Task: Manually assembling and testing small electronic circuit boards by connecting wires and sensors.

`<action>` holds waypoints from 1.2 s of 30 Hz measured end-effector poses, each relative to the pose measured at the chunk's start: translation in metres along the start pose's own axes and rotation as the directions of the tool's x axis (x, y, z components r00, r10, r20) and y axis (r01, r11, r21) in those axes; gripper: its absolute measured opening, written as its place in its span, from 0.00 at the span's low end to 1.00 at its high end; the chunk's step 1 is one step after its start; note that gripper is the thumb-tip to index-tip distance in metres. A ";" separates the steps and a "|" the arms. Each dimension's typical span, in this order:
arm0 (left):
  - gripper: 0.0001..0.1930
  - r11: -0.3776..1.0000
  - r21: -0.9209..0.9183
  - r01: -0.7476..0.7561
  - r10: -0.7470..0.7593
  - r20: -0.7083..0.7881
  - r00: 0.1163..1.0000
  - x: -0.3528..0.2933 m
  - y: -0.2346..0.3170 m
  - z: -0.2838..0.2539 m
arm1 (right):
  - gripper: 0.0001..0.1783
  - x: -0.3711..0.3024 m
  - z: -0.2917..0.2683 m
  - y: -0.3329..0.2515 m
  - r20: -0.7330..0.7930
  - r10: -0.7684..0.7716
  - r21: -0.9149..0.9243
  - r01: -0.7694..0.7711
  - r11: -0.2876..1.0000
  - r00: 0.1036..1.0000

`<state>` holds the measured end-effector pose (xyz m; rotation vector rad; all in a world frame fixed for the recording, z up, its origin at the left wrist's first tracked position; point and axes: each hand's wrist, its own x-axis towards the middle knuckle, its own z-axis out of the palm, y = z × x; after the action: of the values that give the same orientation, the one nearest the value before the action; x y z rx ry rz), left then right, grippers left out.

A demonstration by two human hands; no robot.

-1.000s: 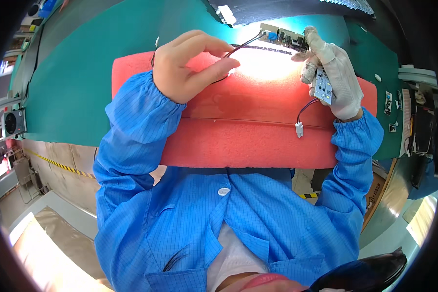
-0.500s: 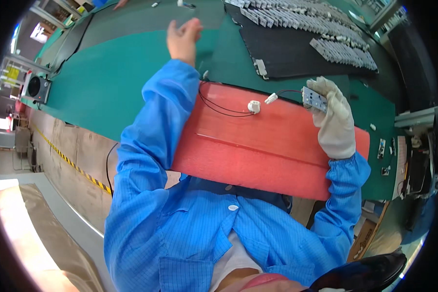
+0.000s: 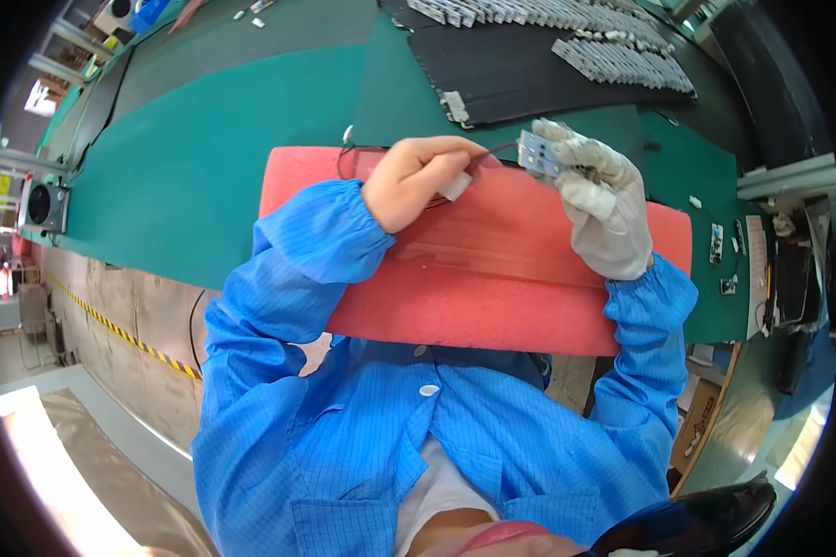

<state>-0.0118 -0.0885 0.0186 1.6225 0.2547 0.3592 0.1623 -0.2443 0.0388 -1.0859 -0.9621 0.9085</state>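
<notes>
Over the far edge of our red foam block (image 3: 474,320): one pale rectangular circuit board (image 3: 536,154), clamped by our white-gloved right hand (image 3: 606,200), presumably to steady its thin dark lead (image 3: 500,149); our bare left hand (image 3: 416,181), fingers closed, seemingly on that blurred lead.

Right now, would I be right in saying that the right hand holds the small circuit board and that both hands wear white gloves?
Not quite: the head view shows the left hand bare; only the right hand is gloved in white. It does hold the small circuit board.
</notes>
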 end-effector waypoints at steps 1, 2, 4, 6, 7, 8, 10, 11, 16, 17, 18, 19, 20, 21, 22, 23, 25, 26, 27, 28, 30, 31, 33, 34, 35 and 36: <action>0.10 0.999 0.016 0.049 -0.048 -0.029 0.998 0.001 0.001 -0.001 | 0.18 0.000 -0.002 0.002 0.001 -0.059 -0.065 0.059 0.996 0.998; 0.09 0.991 0.083 0.107 -0.103 -0.057 0.993 0.000 0.000 -0.001 | 0.18 0.003 -0.002 0.003 0.005 -0.067 -0.027 0.067 0.997 0.998; 0.08 0.993 0.089 0.074 -0.069 -0.054 0.996 -0.001 0.000 -0.002 | 0.18 0.004 0.002 -0.002 -0.058 0.035 0.047 -0.032 0.998 0.998; 0.07 0.995 0.097 0.039 -0.034 -0.054 0.998 -0.001 -0.002 -0.003 | 0.23 0.008 0.007 -0.007 -0.136 0.181 0.144 -0.161 0.976 0.974; 0.07 0.995 0.102 0.009 0.001 -0.098 0.995 0.000 -0.003 -0.004 | 0.23 0.007 0.006 -0.009 -0.137 0.184 0.144 -0.164 0.976 0.973; 0.06 0.994 0.109 -0.021 0.037 -0.144 0.989 0.000 -0.005 -0.004 | 0.23 0.007 0.003 -0.011 -0.126 0.243 0.065 -0.236 0.970 0.962; 0.06 0.992 0.117 -0.055 0.076 -0.185 0.980 0.000 -0.009 -0.006 | 0.23 0.007 0.003 -0.011 -0.118 0.306 -0.016 -0.310 0.951 0.945; 0.07 0.988 0.128 -0.089 0.117 -0.222 0.968 0.000 -0.011 -0.007 | 0.22 0.007 0.004 -0.010 -0.123 0.244 -0.113 -0.258 0.960 0.962; 0.07 0.990 0.121 -0.077 0.101 -0.212 0.972 -0.004 -0.010 -0.009 | 0.21 0.002 -0.001 -0.002 -0.123 0.026 -0.258 -0.057 0.964 0.992; 0.07 0.987 0.130 -0.097 0.123 -0.212 0.969 -0.006 -0.010 -0.009 | 0.20 0.002 -0.002 -0.001 -0.123 0.000 -0.311 -0.039 0.950 0.992; 0.07 0.988 0.126 -0.092 0.118 -0.213 0.970 -0.007 -0.011 -0.010 | 0.20 0.002 -0.003 0.000 -0.121 -0.025 -0.362 -0.021 0.932 0.992; 0.06 0.987 0.127 -0.095 0.122 -0.223 0.967 -0.009 -0.012 -0.010 | 0.20 0.002 -0.004 0.000 -0.121 -0.019 -0.361 -0.026 0.932 0.992; 0.06 0.987 0.126 -0.098 0.126 -0.231 0.965 -0.010 -0.013 -0.010 | 0.18 0.001 -0.004 0.000 -0.102 -0.051 -0.412 0.005 0.911 0.993; 0.06 0.988 0.121 -0.095 0.121 -0.232 0.965 -0.011 -0.015 -0.010 | 0.17 0.000 -0.005 -0.001 -0.080 -0.082 -0.460 0.036 0.887 0.993; 0.07 0.981 0.186 -0.062 0.104 -0.226 0.969 -0.012 -0.019 -0.009 | 0.17 0.001 -0.018 0.001 0.209 -0.314 -0.805 0.345 0.482 0.926; 0.07 0.968 0.251 -0.030 0.087 -0.220 0.972 -0.012 -0.021 -0.009 | 0.16 0.006 -0.030 -0.001 0.551 -0.338 -0.827 0.554 -0.099 0.763; 0.08 0.960 0.276 -0.039 0.104 -0.225 0.969 -0.011 -0.021 -0.008 | 0.18 0.006 -0.035 -0.003 0.659 -0.313 -0.749 0.633 -0.195 0.683; 0.08 0.941 0.322 -0.105 0.176 -0.201 0.964 -0.011 -0.021 -0.008 | 0.20 0.001 -0.022 -0.006 0.249 -0.258 -0.831 0.343 0.438 0.934; 0.08 0.916 0.364 -0.169 0.245 -0.174 0.954 -0.011 -0.021 -0.007 | 0.22 -0.003 -0.013 -0.006 -0.104 0.074 -0.504 -0.116 0.856 0.992; 0.08 0.916 0.363 -0.169 0.246 -0.179 0.953 -0.010 -0.021 -0.008 | 0.25 0.000 -0.012 0.000 -0.148 0.008 -0.526 -0.086 0.846 0.989; 0.06 0.751 0.591 -0.294 0.422 -0.086 0.903 -0.009 -0.011 -0.007 | 0.22 0.004 -0.005 -0.011 -0.321 0.273 -0.382 -0.387 0.839 0.907; 0.06 0.682 0.653 -0.329 0.470 -0.047 0.882 -0.008 -0.014 -0.008 | 0.22 0.004 -0.010 -0.006 -0.284 0.250 -0.433 -0.357 0.827 0.925; 0.06 0.678 0.657 -0.331 0.469 -0.040 0.882 -0.009 -0.013 -0.009 | 0.22 0.003 -0.016 -0.003 -0.214 0.286 -0.434 -0.353 0.829 0.934; 0.06 0.665 0.666 -0.337 0.476 -0.031 0.879 -0.010 -0.013 -0.010 | 0.22 0.002 -0.018 0.000 -0.172 0.326 -0.373 -0.368 0.852 0.930; 0.06 0.671 0.662 -0.336 0.471 -0.029 0.882 -0.009 -0.013 -0.010 | 0.22 0.001 -0.019 0.001 -0.127 0.359 -0.309 -0.381 0.871 0.925; 0.06 0.705 0.627 -0.331 0.453 -0.040 0.890 -0.009 -0.014 -0.010 | 0.22 0.001 -0.019 0.002 -0.132 0.365 -0.305 -0.388 0.870 0.921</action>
<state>-0.0238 -0.0815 0.0047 2.2976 0.1697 0.8377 0.1798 -0.2481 0.0338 -1.6214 -0.8733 1.0396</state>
